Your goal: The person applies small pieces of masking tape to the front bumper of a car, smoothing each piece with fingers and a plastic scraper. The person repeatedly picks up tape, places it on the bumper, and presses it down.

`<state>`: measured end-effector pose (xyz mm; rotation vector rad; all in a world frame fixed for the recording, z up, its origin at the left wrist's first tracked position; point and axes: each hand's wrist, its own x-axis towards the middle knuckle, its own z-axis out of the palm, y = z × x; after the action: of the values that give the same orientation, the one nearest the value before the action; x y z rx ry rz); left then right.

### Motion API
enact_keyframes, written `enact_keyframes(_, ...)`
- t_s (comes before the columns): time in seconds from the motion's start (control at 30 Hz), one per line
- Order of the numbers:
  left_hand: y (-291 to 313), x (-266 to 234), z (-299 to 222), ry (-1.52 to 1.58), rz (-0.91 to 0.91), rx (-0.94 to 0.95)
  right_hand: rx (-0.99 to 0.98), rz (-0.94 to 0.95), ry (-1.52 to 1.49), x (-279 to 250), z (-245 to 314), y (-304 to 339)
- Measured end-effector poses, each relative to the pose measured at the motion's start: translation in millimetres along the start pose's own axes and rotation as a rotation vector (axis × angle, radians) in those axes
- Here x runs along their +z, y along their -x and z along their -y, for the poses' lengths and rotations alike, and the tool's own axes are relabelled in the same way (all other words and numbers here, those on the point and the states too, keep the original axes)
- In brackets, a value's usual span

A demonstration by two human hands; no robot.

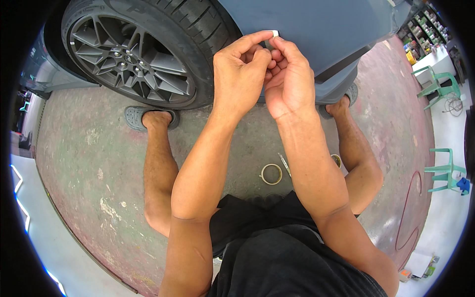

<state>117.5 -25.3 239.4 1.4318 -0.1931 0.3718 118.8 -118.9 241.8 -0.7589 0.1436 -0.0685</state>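
Both hands meet in front of a blue-grey car body panel (316,24), just right of the wheel. A small white piece (275,33) is pinched at the fingertips; its exact kind is too small to make out. My left hand (238,74) has its index finger stretched to the piece, the other fingers curled. My right hand (293,76) is turned palm inward, thumb and index finger at the same piece, remaining fingers bent against the left ones. Whether the fingertips touch the panel I cannot tell.
A car wheel (131,62) with dark spokes and a black tyre stands at the upper left. On the floor between my legs lie a tape roll (271,174) and a slim pen-like tool (284,164). Another roll (337,160) is partly hidden by my right forearm. Green chairs (440,84) stand far right.
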Motion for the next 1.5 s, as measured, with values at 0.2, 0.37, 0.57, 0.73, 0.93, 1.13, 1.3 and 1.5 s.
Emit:
enact_keyframes(0.2, 0, -1, -2, -0.006, -0.013, 0.008, 0.016, -0.003, 0.003, 4, 1, 1)
enact_keyframes(0.37, 1, -1, -3, -0.014, -0.019, -0.004, 0.019, -0.013, -0.006, 4, 1, 0)
enact_keyframes(0.57, 1, -2, -3, -0.021, -0.013, 0.013, 0.042, -0.009, -0.014, 4, 1, 0)
enact_keyframes(0.73, 2, -1, -8, -0.024, -0.025, -0.004, 0.033, -0.027, -0.001, 4, 0, 0)
enact_keyframes(0.93, -2, 0, 10, -0.146, -0.053, 0.166, 0.004, -0.035, -0.01, 4, 1, -2)
enact_keyframes(1.13, -1, 1, 2, -0.16, -0.051, 0.129, -0.001, -0.028, -0.01, 5, 4, 0)
enact_keyframes(1.3, -1, 1, -2, -0.116, -0.037, 0.095, -0.005, -0.016, -0.014, 5, 4, -2)
enact_keyframes(1.5, 0, 2, -3, -0.087, -0.039, 0.088, 0.0, 0.0, -0.035, 4, 3, -2)
